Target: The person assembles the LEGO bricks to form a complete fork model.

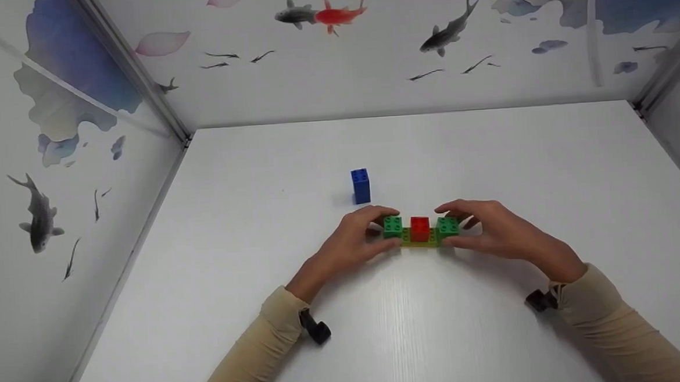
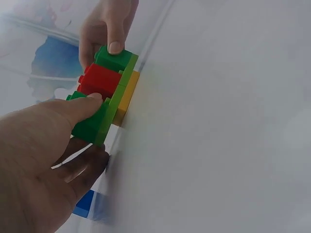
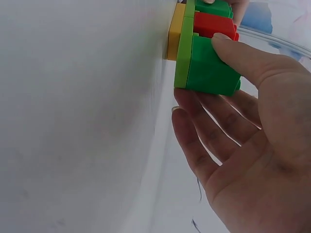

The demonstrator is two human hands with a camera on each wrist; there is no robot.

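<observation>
A small assembly of building blocks stands in front of the person. Its base is a yellow brick (image 2: 127, 99) under a light green layer (image 3: 183, 58) that juts out past it at both ends. On top sit a red brick (image 1: 420, 229) in the middle and a dark green brick at each end. My left hand (image 1: 358, 236) grips the left green brick (image 1: 392, 226), thumb on the near side, fingers behind. The right green brick (image 1: 448, 226) is gripped the same way by my right hand (image 1: 493, 229). The far sides of both green bricks are hidden.
A tall blue block (image 1: 361, 186) stands upright behind the left hand. The white table (image 1: 258, 178) meets a printed panel (image 1: 363, 85) at the back and another on the left. Each wrist carries a small black camera.
</observation>
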